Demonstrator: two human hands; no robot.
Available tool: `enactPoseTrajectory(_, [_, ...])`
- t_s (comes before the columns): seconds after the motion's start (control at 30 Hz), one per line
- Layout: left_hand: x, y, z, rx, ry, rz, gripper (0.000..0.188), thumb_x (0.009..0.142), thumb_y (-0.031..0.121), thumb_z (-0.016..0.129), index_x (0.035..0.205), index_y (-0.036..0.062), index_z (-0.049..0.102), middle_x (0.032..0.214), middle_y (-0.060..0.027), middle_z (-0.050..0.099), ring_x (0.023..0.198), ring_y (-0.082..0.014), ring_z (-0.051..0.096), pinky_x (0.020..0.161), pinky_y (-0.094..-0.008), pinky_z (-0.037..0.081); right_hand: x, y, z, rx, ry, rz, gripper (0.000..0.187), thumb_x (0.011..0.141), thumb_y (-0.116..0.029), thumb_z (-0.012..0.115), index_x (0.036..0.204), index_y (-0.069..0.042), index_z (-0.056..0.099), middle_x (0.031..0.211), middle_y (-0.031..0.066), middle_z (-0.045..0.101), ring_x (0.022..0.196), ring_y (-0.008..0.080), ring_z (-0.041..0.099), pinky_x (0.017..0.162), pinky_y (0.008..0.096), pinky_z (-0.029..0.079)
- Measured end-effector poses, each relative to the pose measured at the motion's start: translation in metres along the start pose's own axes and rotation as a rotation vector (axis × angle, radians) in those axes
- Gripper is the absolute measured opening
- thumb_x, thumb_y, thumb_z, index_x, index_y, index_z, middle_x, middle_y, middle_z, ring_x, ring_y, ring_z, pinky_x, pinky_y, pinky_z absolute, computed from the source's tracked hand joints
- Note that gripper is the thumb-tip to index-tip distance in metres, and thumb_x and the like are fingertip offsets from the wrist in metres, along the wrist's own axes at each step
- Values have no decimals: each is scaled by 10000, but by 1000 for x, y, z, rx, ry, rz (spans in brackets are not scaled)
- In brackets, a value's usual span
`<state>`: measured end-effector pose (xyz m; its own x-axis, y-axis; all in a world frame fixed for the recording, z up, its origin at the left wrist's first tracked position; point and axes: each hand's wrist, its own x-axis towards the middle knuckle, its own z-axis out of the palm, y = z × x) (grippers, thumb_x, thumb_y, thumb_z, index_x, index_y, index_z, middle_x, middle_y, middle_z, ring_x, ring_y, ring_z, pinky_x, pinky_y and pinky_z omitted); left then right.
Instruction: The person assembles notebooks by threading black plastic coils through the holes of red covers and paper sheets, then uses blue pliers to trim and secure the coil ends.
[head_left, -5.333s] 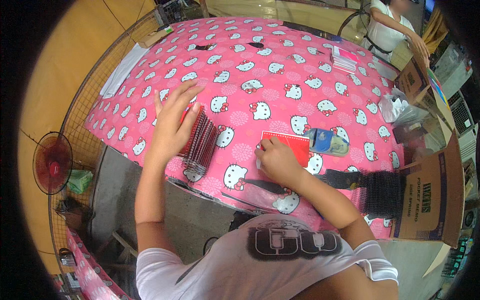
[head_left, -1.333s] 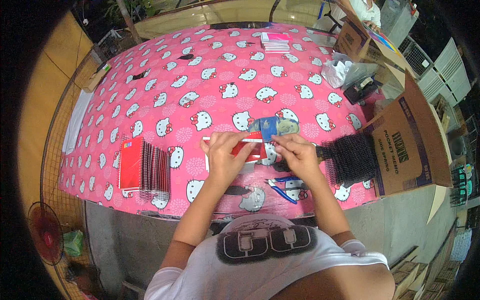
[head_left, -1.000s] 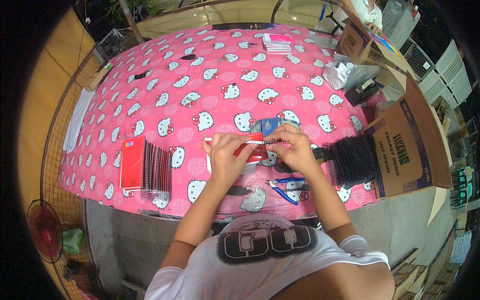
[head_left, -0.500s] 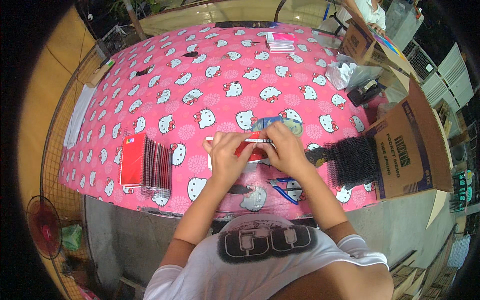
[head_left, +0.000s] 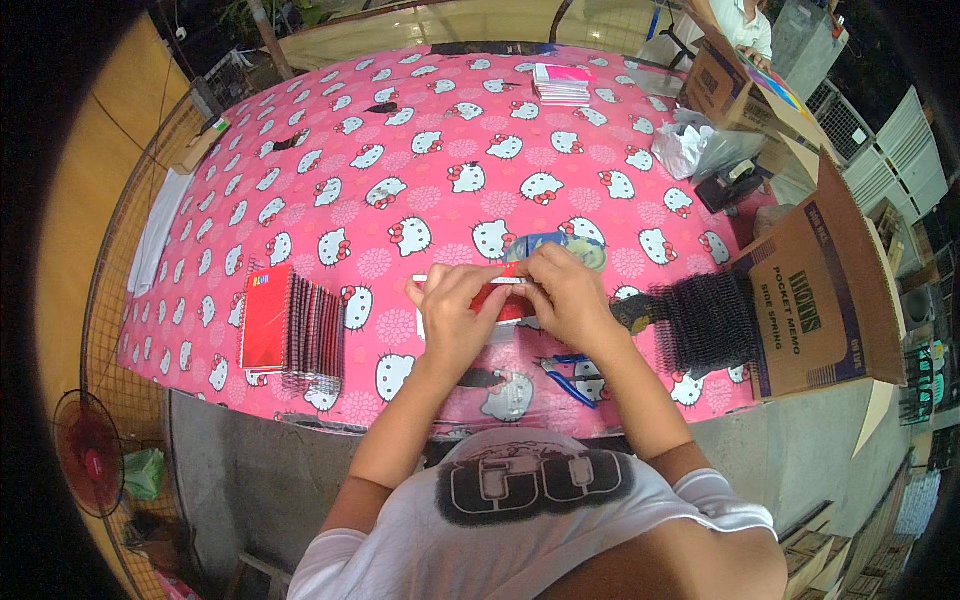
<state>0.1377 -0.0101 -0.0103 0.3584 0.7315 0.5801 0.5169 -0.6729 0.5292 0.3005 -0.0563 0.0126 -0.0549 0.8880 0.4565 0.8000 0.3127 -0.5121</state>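
A small notebook with a red cover (head_left: 508,312) and white page edges lies on the table in front of me. My left hand (head_left: 456,305) grips its left part, thumb and fingers pinched at the far edge. Close beside it, my right hand (head_left: 568,300) pinches the same edge near the middle. The fingers cover much of that edge, so I cannot tell whether a wire coil is in it. Blue-handled pliers (head_left: 570,382) rest below my right wrist. Behind my right hand lies a blue and yellowish item (head_left: 585,250), partly hidden.
Red spiral notebooks (head_left: 265,320) are stacked at the left. Black wire coils (head_left: 705,325) lie in a bundle at the right, against an open cardboard box (head_left: 815,300). Another notebook stack (head_left: 561,88) sits at the far side. A person (head_left: 750,35) is at the far right corner.
My right fingertips have shifted slightly left along the notebook's far edge. My left hand has hardly moved.
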Motion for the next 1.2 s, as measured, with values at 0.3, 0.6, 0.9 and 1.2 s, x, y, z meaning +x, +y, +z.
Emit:
enactPoseTrajectory(0.3, [-4,-2,3,16,46,44,230,681,165,761,903,141,708,873,4,662,854,-169,540,823,-373,270,-3,-14,6,-42,94,30,120,802,-127,605,808,-10,576,800,161,536,817,349,572,671,441,465])
enactPoseTrajectory(0.6, [-4,-3,-3,-4,42,93,245,653,180,800,875,132,708,849,0,668,829,-170,553,803,-365,298,-35,102,-18,-231,-131,599,272,766,-258,699,835,-20,589,885,172,616,828,369,591,731,440,465])
enactPoseTrajectory(0.9, [15,7,8,-76,-45,40,223,693,262,757,867,138,696,855,-1,650,838,-183,543,831,-403,281,-21,136,8,-473,-84,155,399,665,-282,733,952,-48,585,947,168,619,863,335,609,740,434,511])
enactPoseTrajectory(1.2, [17,-15,15,-103,20,52,307,637,242,799,835,59,652,832,-73,614,871,-266,541,803,-390,393,11,138,-6,372,82,316,416,655,-14,696,1040,-19,538,867,112,625,796,174,603,743,331,490])
